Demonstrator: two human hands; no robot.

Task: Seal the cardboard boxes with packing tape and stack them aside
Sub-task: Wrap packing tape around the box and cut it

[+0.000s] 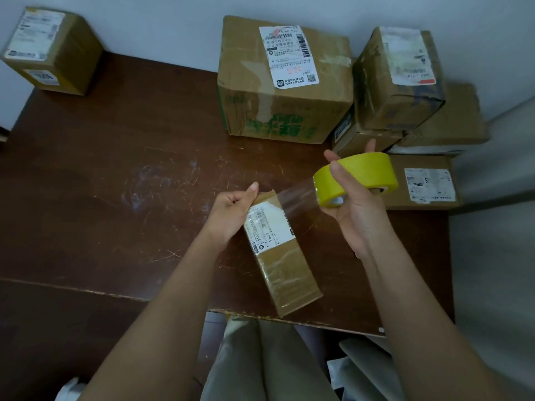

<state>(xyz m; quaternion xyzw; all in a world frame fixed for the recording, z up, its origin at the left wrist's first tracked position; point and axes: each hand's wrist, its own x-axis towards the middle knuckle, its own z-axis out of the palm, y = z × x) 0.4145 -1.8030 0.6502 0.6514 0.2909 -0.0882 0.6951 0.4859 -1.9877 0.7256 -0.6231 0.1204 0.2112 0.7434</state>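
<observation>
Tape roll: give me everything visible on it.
The tape roll is a wide yellow-looking ring of clear packing tape on a pale core. It is held above the table, tilted, with the right hand gripping it, fingers curled over the rim. A clear strip runs from it to the far end of the small box, where the left hand pins it down.

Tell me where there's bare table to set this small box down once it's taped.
Bare table runs from the left hand out to the lone box at the far left corner. The right side is crowded: big box, box pile, flat box behind the tape roll.
</observation>
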